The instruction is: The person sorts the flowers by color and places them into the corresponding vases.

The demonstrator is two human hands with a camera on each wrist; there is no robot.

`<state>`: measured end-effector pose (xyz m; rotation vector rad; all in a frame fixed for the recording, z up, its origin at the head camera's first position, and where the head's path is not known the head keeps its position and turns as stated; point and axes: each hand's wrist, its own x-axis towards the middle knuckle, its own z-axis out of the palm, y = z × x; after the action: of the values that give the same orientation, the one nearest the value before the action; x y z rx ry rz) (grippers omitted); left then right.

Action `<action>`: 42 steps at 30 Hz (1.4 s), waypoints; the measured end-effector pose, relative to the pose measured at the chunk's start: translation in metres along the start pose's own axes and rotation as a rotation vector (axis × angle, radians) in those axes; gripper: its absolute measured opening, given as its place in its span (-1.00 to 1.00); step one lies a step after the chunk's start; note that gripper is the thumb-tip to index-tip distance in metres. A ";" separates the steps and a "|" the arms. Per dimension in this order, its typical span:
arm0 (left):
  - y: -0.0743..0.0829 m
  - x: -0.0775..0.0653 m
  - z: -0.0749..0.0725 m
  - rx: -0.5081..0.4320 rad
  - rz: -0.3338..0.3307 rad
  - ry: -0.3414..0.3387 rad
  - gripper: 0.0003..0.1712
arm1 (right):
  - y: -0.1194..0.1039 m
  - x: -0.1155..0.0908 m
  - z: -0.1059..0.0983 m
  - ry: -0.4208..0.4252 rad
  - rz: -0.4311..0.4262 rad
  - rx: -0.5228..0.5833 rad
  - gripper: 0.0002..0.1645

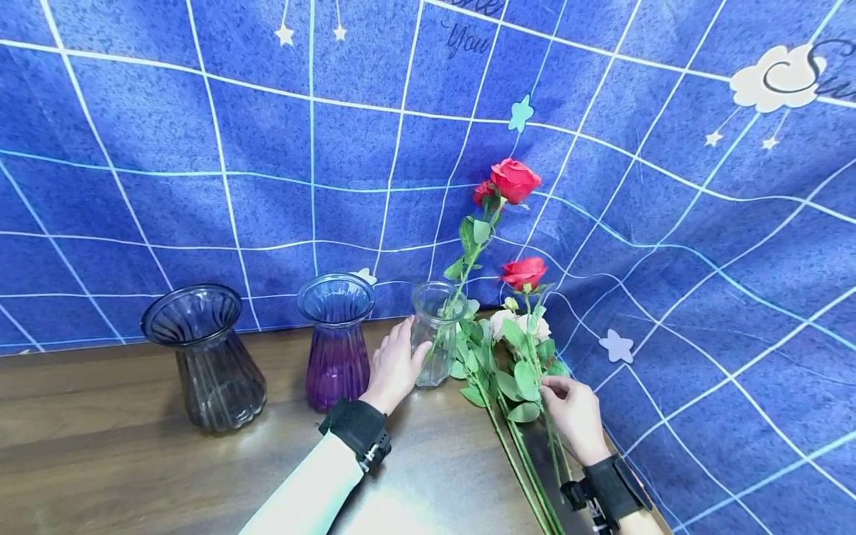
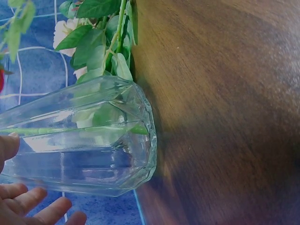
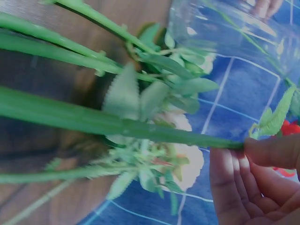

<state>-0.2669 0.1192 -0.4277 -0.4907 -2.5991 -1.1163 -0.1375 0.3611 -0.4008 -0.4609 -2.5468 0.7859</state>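
A clear glass vase point(image 1: 436, 365) stands upright, with a red rose point(image 1: 515, 180) tilting right out of its mouth. My left hand point(image 1: 393, 365) holds the vase's left side, thumb toward the front; in the left wrist view its fingertips point(image 2: 54, 209) lie along the glass and the rose's stem point(image 2: 37, 131) reaches near the base. To the right, my right hand point(image 1: 576, 417) pinches the green stem of another red rose point(image 1: 524, 273) between thumb and fingers, bloom up. That stem point(image 3: 164, 133) crosses the right wrist view.
A purple-blue vase point(image 1: 336, 364) stands left of my left hand, and a dark grey vase point(image 1: 217, 379) farther left. Pale flowers point(image 1: 506, 325) with long stems lie on the wooden table point(image 1: 134, 468) at right. A blue cloth point(image 1: 267, 186) hangs behind and along the right.
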 end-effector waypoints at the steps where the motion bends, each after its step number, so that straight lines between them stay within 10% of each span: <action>1: 0.000 0.000 0.000 0.001 -0.003 0.000 -0.34 | -0.001 0.002 -0.002 0.020 -0.003 0.005 -0.81; 13: -0.001 -0.002 0.000 -0.002 -0.001 0.001 -0.34 | -0.036 0.030 -0.025 0.196 0.001 0.192 -0.78; 42: -0.001 0.000 0.001 -0.015 -0.017 -0.014 -0.34 | -0.177 0.099 -0.063 0.306 -0.181 0.706 -0.75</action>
<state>-0.2678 0.1191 -0.4286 -0.4830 -2.6132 -1.1425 -0.2231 0.2932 -0.2183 -0.1006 -1.8386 1.3387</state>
